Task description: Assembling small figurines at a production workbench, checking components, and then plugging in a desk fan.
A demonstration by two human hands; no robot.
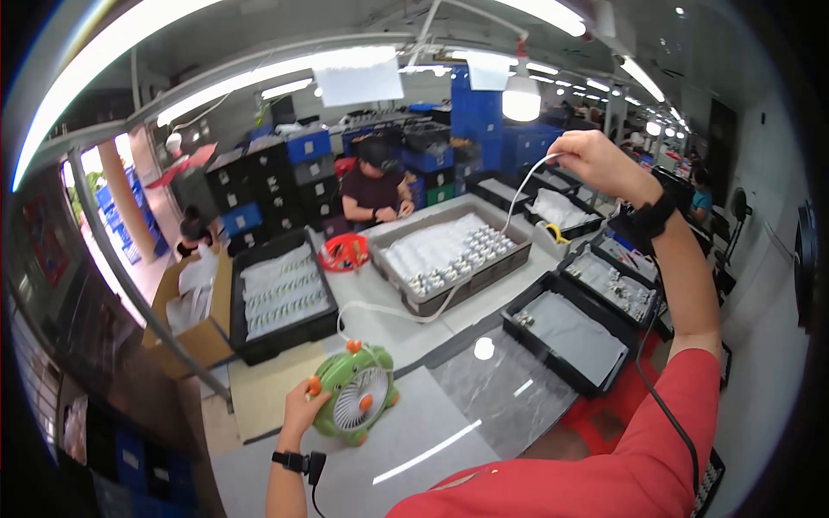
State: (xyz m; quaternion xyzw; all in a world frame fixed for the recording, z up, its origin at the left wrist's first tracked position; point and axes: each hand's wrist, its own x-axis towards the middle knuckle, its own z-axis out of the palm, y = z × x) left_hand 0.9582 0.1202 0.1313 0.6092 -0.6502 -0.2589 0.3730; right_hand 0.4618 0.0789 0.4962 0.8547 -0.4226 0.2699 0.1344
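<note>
A green desk fan [350, 393] with orange knobs and a round white grille stands on the table in front of me. Its left side is gripped by my left hand [302, 410], the fingers closed by an orange knob. High on the right, my right hand [596, 161] pinches a white cable [524, 183] and holds it up. That cable drops toward a grey tray [410, 298]; a white length also lies on the table and curves to the fan's top. Inside the tray are rows of small silvery parts [462, 266] on white lining.
Left of the tray are a red basket [344, 252], a black tray of parts [285, 344] and a cardboard box [211, 332]. Black trays [566, 380] line the right. Across the table sits a co-worker [376, 186]. A lamp [521, 99] hangs near my raised right hand.
</note>
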